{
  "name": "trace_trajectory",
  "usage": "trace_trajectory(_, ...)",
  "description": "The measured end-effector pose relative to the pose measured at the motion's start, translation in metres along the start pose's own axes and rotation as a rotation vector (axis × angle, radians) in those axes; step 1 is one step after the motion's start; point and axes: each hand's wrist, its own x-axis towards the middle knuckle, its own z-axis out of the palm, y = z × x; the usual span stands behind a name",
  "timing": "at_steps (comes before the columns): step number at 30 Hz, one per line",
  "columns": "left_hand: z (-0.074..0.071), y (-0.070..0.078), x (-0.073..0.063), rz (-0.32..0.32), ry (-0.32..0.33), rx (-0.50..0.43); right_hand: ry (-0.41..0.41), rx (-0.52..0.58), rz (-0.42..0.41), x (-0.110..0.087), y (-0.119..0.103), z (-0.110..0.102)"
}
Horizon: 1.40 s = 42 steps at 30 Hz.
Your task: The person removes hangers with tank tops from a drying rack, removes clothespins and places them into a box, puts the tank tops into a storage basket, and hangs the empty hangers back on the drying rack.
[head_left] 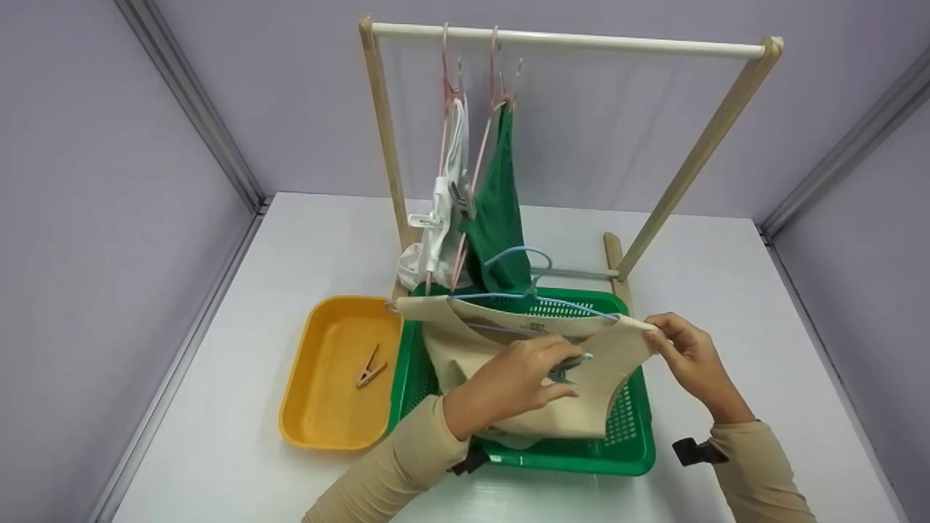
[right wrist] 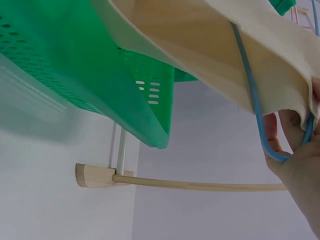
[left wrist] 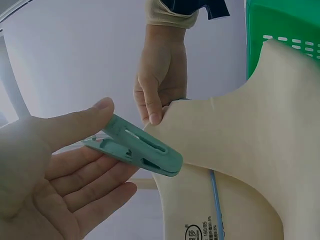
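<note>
A beige sleeveless top [head_left: 581,410] hangs on a blue hanger [head_left: 519,249] over the green basket. My right hand [head_left: 686,356] holds the top's right shoulder strap, thumb in front. The right wrist view shows the end of the blue hanger [right wrist: 252,85] looping beside those fingers under the cloth. In front of the top, my left hand [head_left: 516,378] pinches a teal clothespin [left wrist: 145,147] between thumb and fingers. Its tip points toward the strap, overlapping the cloth in the left wrist view.
A green perforated basket [head_left: 567,463] stands below the top. Left of it, a yellow tray [head_left: 327,356] holds a brownish clothespin [head_left: 370,375]. Behind rises a rack [head_left: 617,43] with a white garment [head_left: 454,145] and a green garment [head_left: 501,203] on pink hangers.
</note>
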Motion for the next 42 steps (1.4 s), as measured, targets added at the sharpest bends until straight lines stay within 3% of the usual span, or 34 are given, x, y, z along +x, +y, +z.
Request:
trace_trajectory(8, -0.005, -0.026, -0.025, -0.047, 0.065, -0.008, 0.002, 0.012, 0.014, -0.001, 0.002, -0.001)
trace_trajectory(18, -0.016, -0.056, -0.058, -0.198, 0.201, -0.116, 0.036, 0.009, 0.011, -0.003, 0.006, -0.002)
trace_trajectory(24, -0.020, -0.066, -0.072, -0.280, 0.237, -0.123, 0.035, -0.009, 0.017, -0.004, 0.006, -0.002)
trace_trajectory(32, -0.023, -0.077, -0.083, -0.341, 0.302, -0.089, 0.034, -0.011, 0.018, -0.003, 0.007, -0.002)
trace_trajectory(42, -0.028, -0.090, -0.098, -0.427, 0.315, -0.094, 0.036, 0.005, -0.008, -0.004, 0.007, -0.004)
